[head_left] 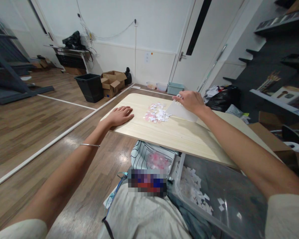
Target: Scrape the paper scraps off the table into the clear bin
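Observation:
My left hand [121,116] lies flat, fingers stretched out, on the left part of a light wooden table [174,132]. My right hand [190,101] is closed on a white flat scraper [180,111], whose edge rests on the tabletop. Just left of the scraper lies a heap of small white and pink paper scraps [157,113]. Below the table's near edge stands a clear plastic bin [214,192] with several white scraps in it. A clear bag of pink scraps [157,161] lies on my lap.
A black bin [89,87] and open cardboard boxes [113,83] stand on the wooden floor at the back left. A black bag [223,98] and clutter lie behind the table. Shelves [281,96] and stairs fill the right. A white door [191,43] is at the back.

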The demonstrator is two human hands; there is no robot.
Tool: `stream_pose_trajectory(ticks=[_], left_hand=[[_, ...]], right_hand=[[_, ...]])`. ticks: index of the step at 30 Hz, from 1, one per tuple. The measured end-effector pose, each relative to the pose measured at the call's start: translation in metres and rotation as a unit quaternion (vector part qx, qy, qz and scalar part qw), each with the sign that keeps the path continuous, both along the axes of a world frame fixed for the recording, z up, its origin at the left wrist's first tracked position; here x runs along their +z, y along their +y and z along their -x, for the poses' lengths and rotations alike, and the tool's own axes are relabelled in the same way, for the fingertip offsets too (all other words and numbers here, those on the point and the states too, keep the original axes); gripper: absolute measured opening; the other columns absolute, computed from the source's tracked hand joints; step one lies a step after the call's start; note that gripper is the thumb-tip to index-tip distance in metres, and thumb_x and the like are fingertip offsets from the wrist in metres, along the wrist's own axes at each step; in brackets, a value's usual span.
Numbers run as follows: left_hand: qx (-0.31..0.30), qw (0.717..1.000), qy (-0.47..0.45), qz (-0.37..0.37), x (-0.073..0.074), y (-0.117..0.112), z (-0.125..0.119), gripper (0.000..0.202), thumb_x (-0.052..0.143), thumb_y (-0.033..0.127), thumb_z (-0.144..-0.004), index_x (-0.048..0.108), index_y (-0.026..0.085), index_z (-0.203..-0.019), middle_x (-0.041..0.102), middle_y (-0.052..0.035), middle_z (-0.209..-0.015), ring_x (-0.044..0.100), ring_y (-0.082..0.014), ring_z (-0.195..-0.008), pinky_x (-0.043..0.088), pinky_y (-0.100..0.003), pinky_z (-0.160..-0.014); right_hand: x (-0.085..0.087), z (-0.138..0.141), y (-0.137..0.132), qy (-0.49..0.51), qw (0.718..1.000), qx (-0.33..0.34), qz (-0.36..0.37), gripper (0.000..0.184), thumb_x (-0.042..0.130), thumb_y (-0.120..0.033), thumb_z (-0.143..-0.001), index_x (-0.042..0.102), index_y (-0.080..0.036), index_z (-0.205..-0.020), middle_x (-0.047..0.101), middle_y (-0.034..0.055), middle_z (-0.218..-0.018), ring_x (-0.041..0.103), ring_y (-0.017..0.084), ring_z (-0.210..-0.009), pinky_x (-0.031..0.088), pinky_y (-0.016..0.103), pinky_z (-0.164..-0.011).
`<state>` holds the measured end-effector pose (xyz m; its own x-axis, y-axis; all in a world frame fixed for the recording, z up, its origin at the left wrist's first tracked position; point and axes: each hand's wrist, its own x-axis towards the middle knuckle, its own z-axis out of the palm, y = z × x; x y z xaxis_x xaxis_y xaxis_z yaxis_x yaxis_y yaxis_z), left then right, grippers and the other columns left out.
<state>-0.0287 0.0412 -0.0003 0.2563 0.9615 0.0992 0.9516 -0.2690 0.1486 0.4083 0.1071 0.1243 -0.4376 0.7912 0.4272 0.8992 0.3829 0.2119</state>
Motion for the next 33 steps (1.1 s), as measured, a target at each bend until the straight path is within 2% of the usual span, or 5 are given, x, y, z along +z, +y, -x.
stream_pose_trajectory(ticks=[5, 12, 21, 26, 33], left_hand=[[-0.002, 1.0, -0.006, 0.003, 0.001, -0.002, 0.0, 0.08, 0.038, 0.067, -0.13, 0.064, 0.024, -0.193, 0.058, -0.0142, -0.204, 0.049, -0.0365, -0.193, 0.037, -0.054, -0.157], [-0.002, 1.0, -0.011, 0.006, 0.002, -0.003, 0.001, 0.083, 0.038, 0.073, -0.129, 0.065, 0.027, -0.192, 0.058, -0.0125, -0.204, 0.049, -0.0356, -0.193, 0.036, -0.052, -0.158], [-0.003, 0.999, -0.034, -0.003, 0.003, -0.003, 0.001, 0.079, 0.044, 0.07, -0.127, 0.07, 0.026, -0.187, 0.063, -0.0146, -0.201, 0.054, -0.0394, -0.189, 0.038, -0.06, -0.157], [-0.001, 0.999, -0.036, -0.005, 0.004, -0.004, 0.001, 0.078, 0.045, 0.071, -0.127, 0.07, 0.027, -0.186, 0.063, -0.0139, -0.2, 0.055, -0.038, -0.188, 0.039, -0.058, -0.156], [-0.006, 0.999, -0.035, -0.004, 0.003, -0.002, 0.003, 0.08, 0.045, 0.075, -0.126, 0.071, 0.027, -0.184, 0.064, -0.0141, -0.199, 0.056, -0.0391, -0.186, 0.039, -0.056, -0.157]], right_hand=[[-0.016, 0.017, -0.015, -0.015, 0.998, 0.061, -0.029, 0.056, 0.06, -0.058, -0.126, 0.093, -0.02, -0.102, 0.094, 0.0184, -0.101, 0.083, 0.034, -0.092, 0.036, 0.041, -0.075], [-0.024, -0.035, -0.031, 0.015, 0.995, 0.084, -0.051, 0.058, 0.057, -0.066, -0.115, 0.074, -0.025, -0.077, 0.087, 0.0163, -0.085, 0.077, 0.029, -0.079, 0.029, 0.041, -0.069], [-0.028, -0.082, -0.029, 0.101, 0.983, -0.151, -0.024, 0.06, 0.064, -0.069, -0.118, 0.095, -0.024, -0.094, 0.094, 0.024, -0.101, 0.089, 0.047, -0.113, 0.054, 0.047, -0.085], [-0.049, -0.098, -0.016, 0.137, 0.957, -0.25, 0.061, 0.06, 0.068, -0.066, -0.117, 0.104, -0.018, -0.112, 0.094, 0.0312, -0.108, 0.09, 0.053, -0.121, 0.066, 0.059, -0.101], [-0.077, -0.108, -0.016, 0.154, 0.94, -0.277, 0.129, 0.061, 0.062, -0.059, -0.12, 0.103, -0.02, -0.1, 0.094, 0.032, -0.107, 0.091, 0.053, -0.122, 0.069, 0.06, -0.102]])
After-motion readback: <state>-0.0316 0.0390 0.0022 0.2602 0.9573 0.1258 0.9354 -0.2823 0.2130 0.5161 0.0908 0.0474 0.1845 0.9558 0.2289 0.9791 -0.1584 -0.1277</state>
